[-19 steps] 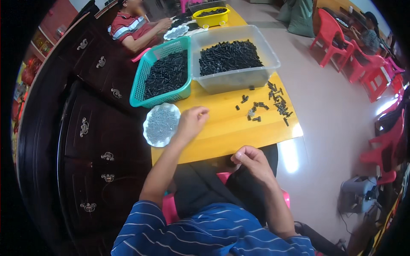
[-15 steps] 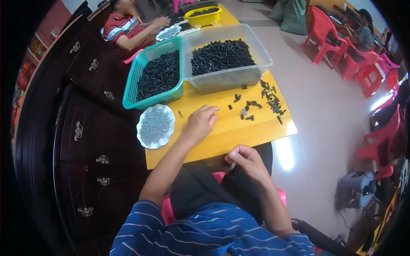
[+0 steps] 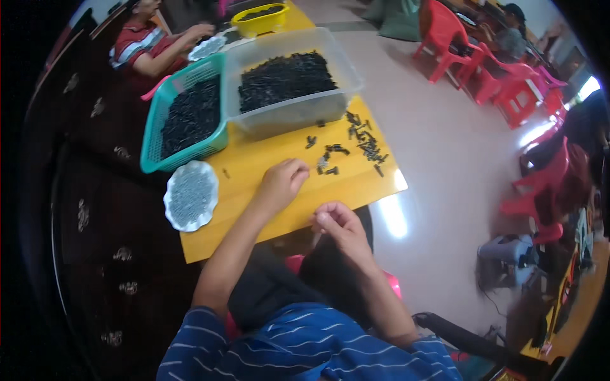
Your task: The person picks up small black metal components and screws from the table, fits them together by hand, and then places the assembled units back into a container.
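Observation:
My left hand (image 3: 282, 185) hovers over the yellow table (image 3: 362, 187), fingers bent and pressed together beside small black cylindrical pieces (image 3: 332, 151). Whatever its fingertips hold is hidden. Closer to me, at the table's front edge, my right hand (image 3: 343, 227) is closed in a pinch, thumb against the curled fingers; I cannot make out anything between them. A white scalloped plate (image 3: 184, 227) of small silvery metal parts (image 3: 192, 195) stands at the left. More black pieces (image 3: 368, 146) lie scattered near the right edge.
A teal basket (image 3: 190, 158) and a translucent bin (image 3: 292, 122), both full of black pieces, stand behind my hands. Farther back are a yellow container (image 3: 260, 26) and a person in a red shirt (image 3: 136, 41). Dark drawers (image 3: 121, 254) line the left; red chairs (image 3: 448, 38) stand right.
The whole view has shifted, moving the table leftward in the picture. My left hand's fingers have drawn in, and the lone black piece ahead of them no longer shows. My right hand keeps its pinch.

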